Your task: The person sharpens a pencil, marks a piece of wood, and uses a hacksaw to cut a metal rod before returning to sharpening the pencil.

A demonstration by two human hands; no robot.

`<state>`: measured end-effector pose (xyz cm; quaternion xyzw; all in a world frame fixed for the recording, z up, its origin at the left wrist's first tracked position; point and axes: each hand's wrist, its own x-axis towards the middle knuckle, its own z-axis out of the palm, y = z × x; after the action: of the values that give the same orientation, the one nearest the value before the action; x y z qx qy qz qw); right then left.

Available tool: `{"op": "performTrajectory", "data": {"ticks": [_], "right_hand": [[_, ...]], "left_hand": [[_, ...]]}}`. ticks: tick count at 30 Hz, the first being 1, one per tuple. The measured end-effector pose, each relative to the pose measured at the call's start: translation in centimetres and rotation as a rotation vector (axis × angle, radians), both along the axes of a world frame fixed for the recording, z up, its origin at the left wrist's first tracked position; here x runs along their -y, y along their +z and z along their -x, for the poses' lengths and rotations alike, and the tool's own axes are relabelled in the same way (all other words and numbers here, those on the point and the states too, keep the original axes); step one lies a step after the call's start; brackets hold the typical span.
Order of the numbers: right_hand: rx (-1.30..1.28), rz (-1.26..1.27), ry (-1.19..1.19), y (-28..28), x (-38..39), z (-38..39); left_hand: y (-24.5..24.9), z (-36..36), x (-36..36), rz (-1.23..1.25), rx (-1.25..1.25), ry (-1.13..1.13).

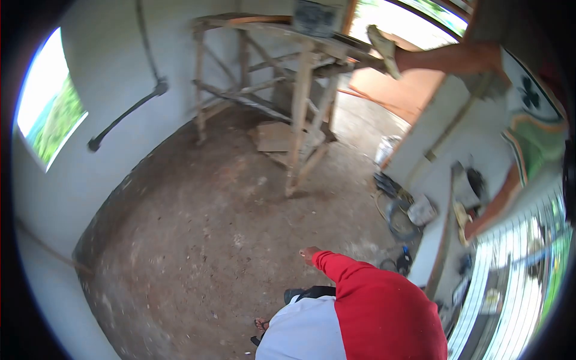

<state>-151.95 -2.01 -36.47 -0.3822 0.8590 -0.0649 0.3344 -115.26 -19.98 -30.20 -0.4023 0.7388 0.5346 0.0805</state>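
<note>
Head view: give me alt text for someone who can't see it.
The person's red-sleeved right hand hangs above a bare dirt floor, too small to tell its grip. A wooden scaffold stands beyond by the grey wall, and another person's foot is at its top planks.

The right hand [310, 255] is mostly hidden behind its red sleeve [372, 300], grip unclear.

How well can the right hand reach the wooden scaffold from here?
Probably not. The right hand hangs over the dirt floor, and an open stretch of it lies between the hand and the nearest leg of the scaffold. Nothing blocks the way; the person would likely need to step closer.
</note>
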Motion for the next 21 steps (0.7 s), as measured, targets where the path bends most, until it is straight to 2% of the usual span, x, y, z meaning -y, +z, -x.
{"op": "performTrajectory", "data": {"ticks": [3, 4, 6, 7, 10, 14, 16, 18, 19, 21], "right_hand": [[-0.017, -0.137, -0.08, 1.0, -4.8, -4.2], [0.039, -0.137, -0.064, 3.2, -6.2, -5.7], [0.125, -0.071, -0.164, 3.5, -10.3, -8.3], [0.144, -0.001, -0.261, 1.5, -12.2, -9.4], [0.1, 0.117, -0.402, -0.1, -17.5, -11.8], [0.075, 0.155, -0.581, 1.6, -23.3, -14.4], [0.082, 0.065, -0.745, 3.9, -25.4, -16.1], [0.026, 0.025, -0.82, 0.9, -27.3, -18.3], [0.0, 0.005, -0.85, -0.2, -27.8, -19.4], [-0.026, 0.189, -1.181, -0.9, -28.5, -22.6]], "left_hand": [[-0.6, -0.9, 4.8, 0.028, 0.063, -0.118], [-0.9, -0.7, 6.3, 0.036, 0.085, -0.165], [-1.4, 0.2, 8.6, 0.047, 0.143, -0.255], [-1.5, 0.9, 9.5, 0.054, 0.172, -0.296], [-1.7, 3.4, 11.3, 0.094, 0.267, -0.425], [-2.5, 7.7, 13.4, 0.141, 0.305, -0.601], [-2.9, 10.6, 14.8, 0.141, 0.241, -0.689], [-3.9, 14.2, 16.8, 0.023, -0.011, -0.742], [-5.2, 16.6, 17.8, -0.118, -0.204, -0.752], [3.0, 21.8, 10.2, 0.093, 0.002, -0.826]]}}
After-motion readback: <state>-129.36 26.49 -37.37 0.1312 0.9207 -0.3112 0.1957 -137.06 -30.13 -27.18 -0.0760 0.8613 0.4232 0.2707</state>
